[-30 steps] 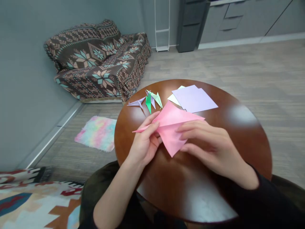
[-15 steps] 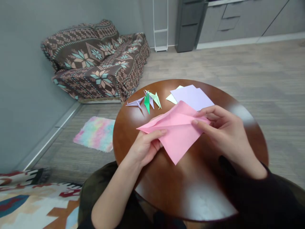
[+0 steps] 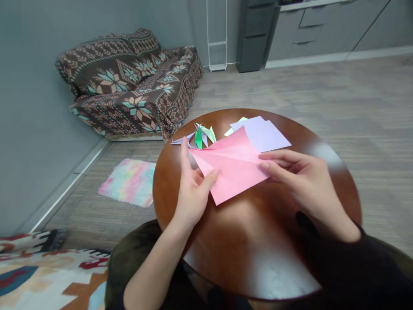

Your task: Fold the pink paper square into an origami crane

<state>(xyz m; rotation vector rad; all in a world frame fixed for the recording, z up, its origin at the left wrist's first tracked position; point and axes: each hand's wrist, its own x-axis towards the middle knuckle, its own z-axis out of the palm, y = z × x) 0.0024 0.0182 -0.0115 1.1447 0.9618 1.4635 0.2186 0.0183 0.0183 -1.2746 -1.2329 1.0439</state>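
Observation:
A creased sheet of pink origami paper point(image 3: 232, 165) is held up over the round brown table point(image 3: 226, 254), spread nearly flat between both hands. My left hand point(image 3: 193, 185) has its thumb on the near left part of the sheet; the index finger points up beside the left corner and the other fingers are partly hidden behind the paper. On the right edge, my right hand point(image 3: 297, 176) pinches the sheet between thumb and fingers. Behind the pink paper lie lilac paper sheets point(image 3: 271, 135) with pale green paper point(image 3: 229, 131) under them.
Several folded paper cranes stand at the table's far left, among them a green crane point(image 3: 198, 137) and a pale green crane point(image 3: 210, 134). A patterned covered sofa point(image 3: 135, 90) is beyond, with a fluffy pastel rug point(image 3: 129, 181) on the floor.
The pink paper has been opened out from a partly folded shape and turned, its near corner shifting left. My left index finger has come up into view; my right hand has barely moved.

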